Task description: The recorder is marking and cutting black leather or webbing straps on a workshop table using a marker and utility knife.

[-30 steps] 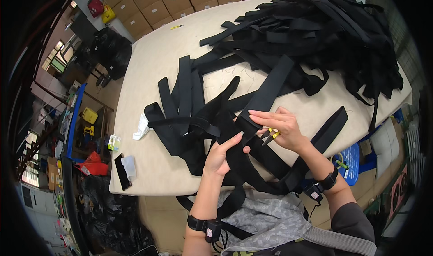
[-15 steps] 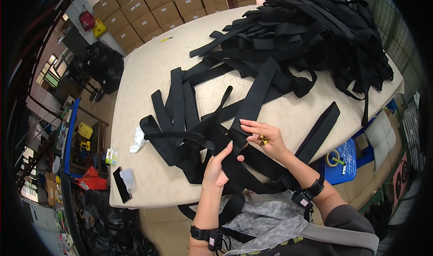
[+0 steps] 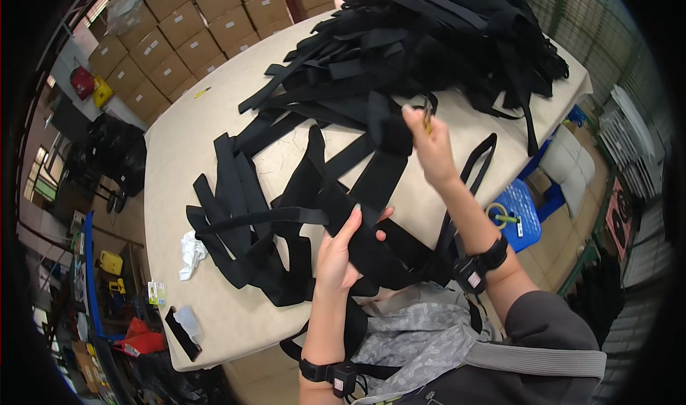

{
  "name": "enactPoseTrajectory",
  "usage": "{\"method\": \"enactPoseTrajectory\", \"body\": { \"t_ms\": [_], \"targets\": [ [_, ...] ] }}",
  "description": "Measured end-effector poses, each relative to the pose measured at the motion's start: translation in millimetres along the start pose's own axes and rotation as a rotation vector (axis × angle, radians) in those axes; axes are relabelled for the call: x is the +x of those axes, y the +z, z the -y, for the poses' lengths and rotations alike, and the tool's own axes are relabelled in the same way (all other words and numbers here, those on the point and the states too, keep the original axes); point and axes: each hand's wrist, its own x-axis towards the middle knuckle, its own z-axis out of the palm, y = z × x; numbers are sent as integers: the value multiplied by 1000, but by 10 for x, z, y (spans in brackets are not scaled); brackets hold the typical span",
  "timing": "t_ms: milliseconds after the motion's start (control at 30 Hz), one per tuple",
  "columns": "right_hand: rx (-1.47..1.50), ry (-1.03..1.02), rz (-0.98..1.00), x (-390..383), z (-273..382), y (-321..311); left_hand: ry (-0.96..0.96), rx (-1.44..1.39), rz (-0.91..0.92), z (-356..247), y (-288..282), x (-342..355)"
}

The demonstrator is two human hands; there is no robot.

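My left hand (image 3: 339, 251) grips a wide black webbing strap (image 3: 368, 244), its thumb lying on top and fingertips showing at the far edge. Further away and to the right, my right hand (image 3: 434, 144) is raised over the table with its fingers closed. A small pair of yellow-handled snips (image 3: 429, 116) sticks up out of it. Just left of that hand stands a blurred, folded stretch of black strap (image 3: 389, 128); whether the fingers also pinch it I cannot tell. More loose black straps (image 3: 236, 183) lie tangled to the left of my hands.
A big heap of black straps (image 3: 443, 41) covers the far right of the pale table (image 3: 214, 116). At its left edge lie a phone (image 3: 182, 333), a crumpled white tissue (image 3: 191, 255) and a small packet (image 3: 156, 293). A blue stool (image 3: 518, 216) with a tape roll stands right. Cartons (image 3: 171, 41) are stacked behind.
My right hand has moved up and away from the left hand, and the snips now point upward. The strap beside it has lifted and folded. The whole view has shifted somewhat.
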Motion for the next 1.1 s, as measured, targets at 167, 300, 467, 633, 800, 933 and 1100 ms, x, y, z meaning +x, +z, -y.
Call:
{"method": "enactPoseTrajectory", "body": {
  "t_ms": [167,300,467,633,800,933,1100],
  "targets": [
    [272,326,-475,921,-425,-1220,56,62,-43,112,32,9],
    [-79,286,-891,1591,-827,-3119,-19,168,-36,10,-381,-135],
    [-796,467,-1194,1431,-593,-3603,-106,257,-127,-162,-713,-387],
    [-720,380,-1370,1217,-320,-4424,-149,216,-234,-249,-1069,-564],
    [39,164,-885,1205,-680,-4490,-112,420,-379,-234,-769,-387],
    [379,108,-564,1141,-334,-4110,-112,470,-417,-229,-730,-361],
    [606,179,-274,1060,108,-3542,-71,489,-494,-168,-604,-335]
  ]
}}
